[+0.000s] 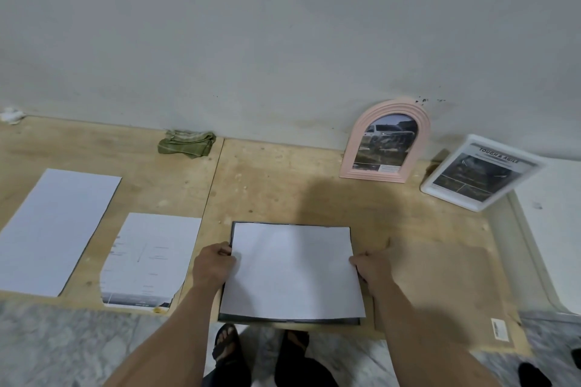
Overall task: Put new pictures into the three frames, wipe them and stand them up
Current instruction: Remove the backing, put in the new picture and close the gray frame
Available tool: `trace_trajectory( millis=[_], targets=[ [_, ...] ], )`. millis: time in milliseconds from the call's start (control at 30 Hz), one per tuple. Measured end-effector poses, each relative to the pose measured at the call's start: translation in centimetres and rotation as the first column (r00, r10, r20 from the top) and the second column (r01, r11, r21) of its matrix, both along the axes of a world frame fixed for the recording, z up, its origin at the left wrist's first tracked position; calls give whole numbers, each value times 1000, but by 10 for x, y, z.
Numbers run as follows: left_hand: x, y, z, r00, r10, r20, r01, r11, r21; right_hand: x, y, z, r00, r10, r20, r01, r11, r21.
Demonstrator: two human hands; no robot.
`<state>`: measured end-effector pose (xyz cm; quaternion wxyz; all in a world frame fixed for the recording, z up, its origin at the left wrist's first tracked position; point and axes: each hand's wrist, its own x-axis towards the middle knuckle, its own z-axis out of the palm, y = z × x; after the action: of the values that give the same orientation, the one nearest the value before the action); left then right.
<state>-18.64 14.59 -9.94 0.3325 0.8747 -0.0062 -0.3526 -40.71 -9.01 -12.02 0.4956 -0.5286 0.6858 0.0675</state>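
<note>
Starting at the far-left back edge of the plywood worktop (283, 192): crumpled white paper wad (11, 115) against the wall. Large blank white sheet (56, 229) lies flat at left, front end near the front edge. Just beside it, printed white sheet with faint text and a torn lower corner (147, 261), overhanging the front edge slightly. Folded green cloth (187, 143) at the back edge, touching the wall.

Centre front: dark rectangular frame (290, 321) lying flat, white paper sheet (292, 270) on top covering nearly all of it. Left hand (213, 264) grips the left edge, fingers curled; right hand (372, 267) grips the right edge, fingers curled round it.

Right back: pink arched frame with a vehicle picture (385, 141) standing, leaning on the wall. Near the back-right corner, white rectangular frame with a "TOUGH & AGILE" print (481, 171) standing tilted.
</note>
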Motion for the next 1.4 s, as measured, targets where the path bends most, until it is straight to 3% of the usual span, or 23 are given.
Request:
trace_trajectory(
  millis=[367,767,900,1067,1267,1400],
  targets=[
    [2,-3,-7,998,2,67,-4,999,36,-2,-1,-2,997,60,57,-60,998,2],
    [-1,-1,-7,999,0,45,-1,1000,12,0,3,0,991,134,20,-129,977,-168],
    [-2,-2,-6,990,-104,100,97,993,65,3,3,2,991,137,1,-134,968,-212],
    [-4,-5,-1,938,-276,208,223,943,247,4,7,15,993,121,6,-116,959,-259],
    [9,-20,3,916,-294,273,249,950,188,-4,25,32,995,99,-32,-104,946,-307],
    [-1,-40,12,885,-374,277,350,927,136,-8,37,36,998,57,-8,-58,978,-203]
  ],
)
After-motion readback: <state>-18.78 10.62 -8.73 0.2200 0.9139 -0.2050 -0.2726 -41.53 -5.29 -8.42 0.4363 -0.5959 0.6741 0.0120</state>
